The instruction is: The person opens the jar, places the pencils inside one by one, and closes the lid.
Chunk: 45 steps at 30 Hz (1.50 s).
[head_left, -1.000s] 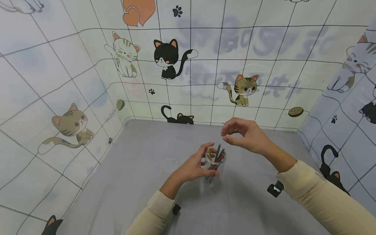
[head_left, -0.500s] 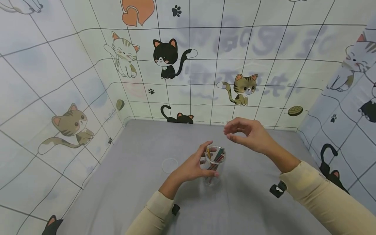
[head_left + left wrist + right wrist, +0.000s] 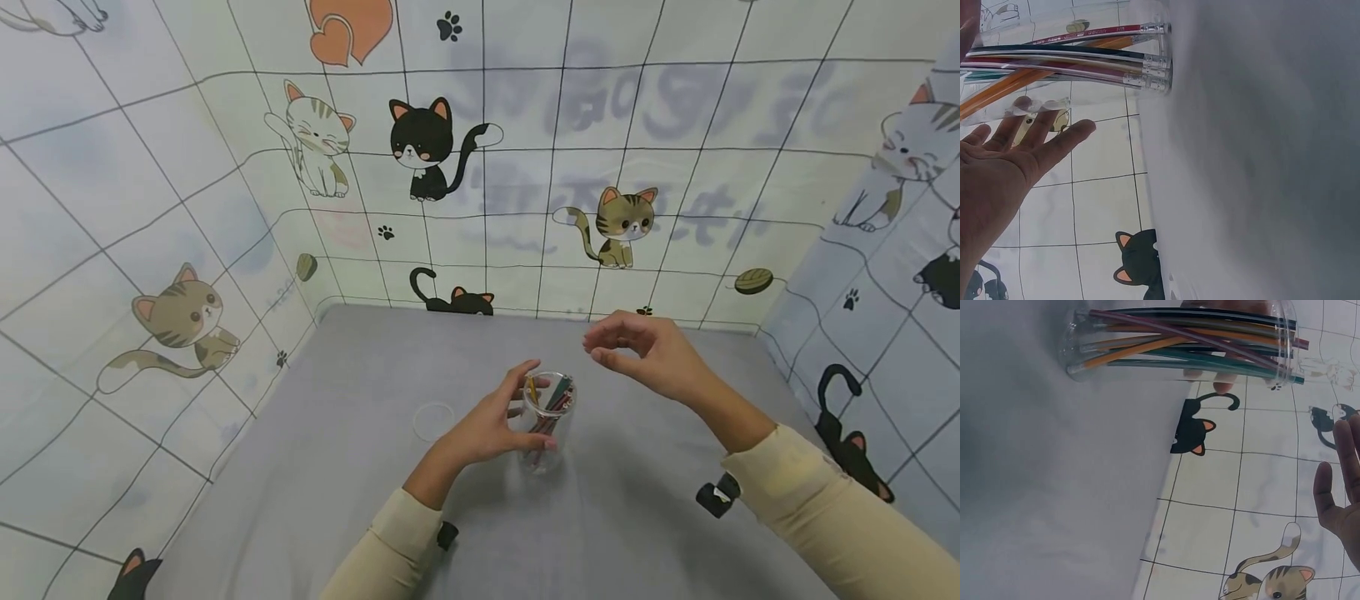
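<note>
A clear jar (image 3: 551, 460) stands upright on the grey cloth, holding several pencils (image 3: 557, 398). My left hand (image 3: 482, 427) holds the jar from its left side, thumb in front and fingers behind. Its fingers spread along the jar wall in the left wrist view, where metal-ended pencils (image 3: 1094, 62) show through the plastic or glass. To the right of the jar and farther back, my right hand (image 3: 652, 357) hovers with loosely bent fingers and nothing between them. The right wrist view shows the jar (image 3: 1074, 344) with pencil tips just past its rim.
A thin clear round piece (image 3: 433, 422), perhaps a lid, lies left of the jar. Grey cloth (image 3: 337, 517) covers the table. Cat-printed sheets (image 3: 517, 192) hang behind and on both sides.
My right hand has moved to the right, away from above the jar. The pencils have sunk lower or leaned over inside it. My left hand stays almost in place.
</note>
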Each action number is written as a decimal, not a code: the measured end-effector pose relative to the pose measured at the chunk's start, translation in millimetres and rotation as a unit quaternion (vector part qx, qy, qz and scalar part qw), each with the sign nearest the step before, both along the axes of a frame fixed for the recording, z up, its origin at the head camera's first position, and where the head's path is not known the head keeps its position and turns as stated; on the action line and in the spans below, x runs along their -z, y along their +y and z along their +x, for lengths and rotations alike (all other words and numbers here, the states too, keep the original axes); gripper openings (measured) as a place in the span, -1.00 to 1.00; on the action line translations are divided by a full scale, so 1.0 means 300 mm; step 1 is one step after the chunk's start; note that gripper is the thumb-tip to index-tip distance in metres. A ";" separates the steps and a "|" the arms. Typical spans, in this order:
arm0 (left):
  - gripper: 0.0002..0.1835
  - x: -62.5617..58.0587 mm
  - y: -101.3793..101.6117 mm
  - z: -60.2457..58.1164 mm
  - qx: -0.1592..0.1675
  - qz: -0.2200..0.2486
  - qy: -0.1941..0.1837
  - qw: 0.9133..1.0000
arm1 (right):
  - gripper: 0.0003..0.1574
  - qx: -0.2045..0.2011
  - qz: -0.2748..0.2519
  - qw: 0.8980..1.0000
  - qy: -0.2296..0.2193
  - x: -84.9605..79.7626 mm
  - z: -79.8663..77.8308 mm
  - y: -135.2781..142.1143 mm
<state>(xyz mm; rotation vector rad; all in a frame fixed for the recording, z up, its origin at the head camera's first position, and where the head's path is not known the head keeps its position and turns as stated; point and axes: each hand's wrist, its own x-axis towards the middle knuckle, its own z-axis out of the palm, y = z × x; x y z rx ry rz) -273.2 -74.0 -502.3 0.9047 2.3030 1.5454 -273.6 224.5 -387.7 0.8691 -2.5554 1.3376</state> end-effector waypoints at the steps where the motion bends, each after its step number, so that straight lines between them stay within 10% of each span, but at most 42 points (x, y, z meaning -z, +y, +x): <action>1: 0.22 -0.001 -0.002 -0.001 0.000 0.002 0.000 1.000 | -0.74 0.000 -0.005 1.000 -0.001 0.009 -0.001 0.006; 16: 0.22 -0.005 -0.122 -0.024 -0.060 -0.073 0.030 0.995 | -0.30 -0.016 -0.082 0.993 -0.080 0.234 0.009 0.093; 35: 0.11 0.016 -0.210 -0.035 -0.136 -0.138 0.013 0.981 | 0.30 -0.023 -0.019 0.987 -0.157 0.458 0.048 -0.003; 45: -0.01 0.033 -0.230 -0.028 -0.218 -0.237 -0.006 0.947 | 0.73 -0.015 -0.043 0.987 -0.157 0.498 0.062 -0.150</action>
